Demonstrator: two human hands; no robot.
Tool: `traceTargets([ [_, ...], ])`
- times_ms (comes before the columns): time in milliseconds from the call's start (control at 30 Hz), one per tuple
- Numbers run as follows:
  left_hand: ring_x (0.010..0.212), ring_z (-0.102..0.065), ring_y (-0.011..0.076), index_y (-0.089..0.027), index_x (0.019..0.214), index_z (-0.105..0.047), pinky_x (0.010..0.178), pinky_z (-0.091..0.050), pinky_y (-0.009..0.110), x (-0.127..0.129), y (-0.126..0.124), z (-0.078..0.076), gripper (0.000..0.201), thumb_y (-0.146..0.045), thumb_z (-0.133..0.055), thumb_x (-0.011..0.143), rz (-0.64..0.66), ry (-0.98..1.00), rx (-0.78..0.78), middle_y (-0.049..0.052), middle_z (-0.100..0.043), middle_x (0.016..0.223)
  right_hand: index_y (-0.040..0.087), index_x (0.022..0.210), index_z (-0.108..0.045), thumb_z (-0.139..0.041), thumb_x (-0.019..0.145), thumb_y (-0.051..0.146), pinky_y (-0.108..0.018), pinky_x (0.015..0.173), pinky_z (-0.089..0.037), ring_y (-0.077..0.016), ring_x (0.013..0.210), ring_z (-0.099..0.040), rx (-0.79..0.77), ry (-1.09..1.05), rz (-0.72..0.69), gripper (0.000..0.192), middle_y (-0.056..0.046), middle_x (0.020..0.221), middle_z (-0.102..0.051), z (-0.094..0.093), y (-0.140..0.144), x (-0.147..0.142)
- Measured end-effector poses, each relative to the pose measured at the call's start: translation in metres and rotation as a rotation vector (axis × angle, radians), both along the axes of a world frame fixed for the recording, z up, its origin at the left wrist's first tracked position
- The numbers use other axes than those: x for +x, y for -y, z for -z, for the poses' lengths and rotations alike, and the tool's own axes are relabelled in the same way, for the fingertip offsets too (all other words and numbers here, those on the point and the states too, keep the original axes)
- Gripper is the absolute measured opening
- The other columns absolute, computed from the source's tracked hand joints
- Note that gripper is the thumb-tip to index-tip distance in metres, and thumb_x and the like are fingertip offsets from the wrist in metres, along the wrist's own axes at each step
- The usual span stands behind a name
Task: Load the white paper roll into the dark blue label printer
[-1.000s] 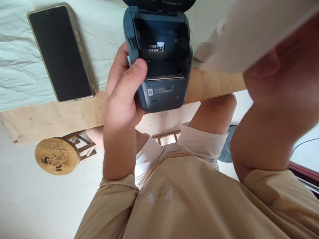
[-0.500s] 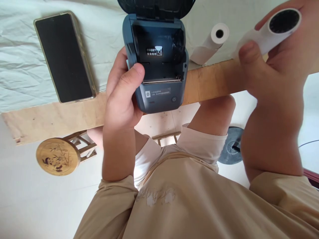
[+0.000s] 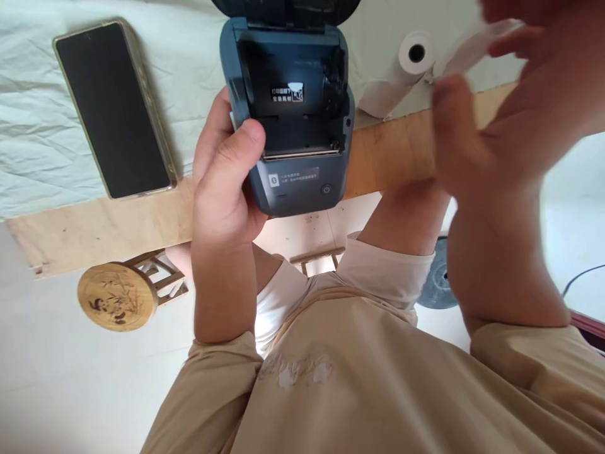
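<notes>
Pale wooden table edge [image 3: 94, 224] runs across the near side, with open floor below it. At that edge the left hand [image 3: 222, 183] grips the dark blue small printer [image 3: 293, 126], its lid open and its bay empty. To the right, the blurred right hand [image 3: 501, 126] pinches a white paper roll [image 3: 472, 44]. Another white paper roll [image 3: 401, 72] lies just beyond, on the pale green cloth [image 3: 33, 126]. Far left rests a black smartphone [image 3: 113, 107]; a round wooden stool [image 3: 117, 296] stands below.
</notes>
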State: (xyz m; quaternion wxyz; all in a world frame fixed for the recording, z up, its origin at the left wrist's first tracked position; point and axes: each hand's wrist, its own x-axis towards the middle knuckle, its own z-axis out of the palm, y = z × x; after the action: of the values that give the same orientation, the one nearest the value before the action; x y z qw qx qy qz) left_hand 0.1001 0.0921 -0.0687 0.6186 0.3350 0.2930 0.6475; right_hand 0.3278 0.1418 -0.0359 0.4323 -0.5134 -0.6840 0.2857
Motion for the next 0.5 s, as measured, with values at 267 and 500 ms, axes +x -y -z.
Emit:
traceTargets([
  [267,0.118,-0.068,0.0225,-0.013,0.113,-0.056,0.103,-0.059,0.043,-0.001,0.001,-0.001,0.032,-0.03,-0.065,0.086,0.016,0.002,0.021,0.001,-0.07,0.093,0.011,0.142,-0.043,-0.052,0.08,0.018,-0.041,0.125,-0.041,-0.0186,0.133,-0.04,0.04,0.521,-0.113,0.063,-0.013,0.128,-0.038,0.016,-0.007,-0.033],
  [500,0.11,-0.071,0.0222,-0.012,0.11,-0.058,0.101,-0.06,0.042,0.006,0.002,-0.003,0.028,-0.025,-0.063,0.086,-0.04,0.069,0.007,0.002,-0.07,0.09,0.018,0.142,-0.036,-0.051,0.079,0.014,-0.028,0.113,-0.052,-0.007,0.115,-0.055,-0.014,0.101,-0.126,0.065,-0.005,0.14,-0.046,0.01,0.0,-0.034],
])
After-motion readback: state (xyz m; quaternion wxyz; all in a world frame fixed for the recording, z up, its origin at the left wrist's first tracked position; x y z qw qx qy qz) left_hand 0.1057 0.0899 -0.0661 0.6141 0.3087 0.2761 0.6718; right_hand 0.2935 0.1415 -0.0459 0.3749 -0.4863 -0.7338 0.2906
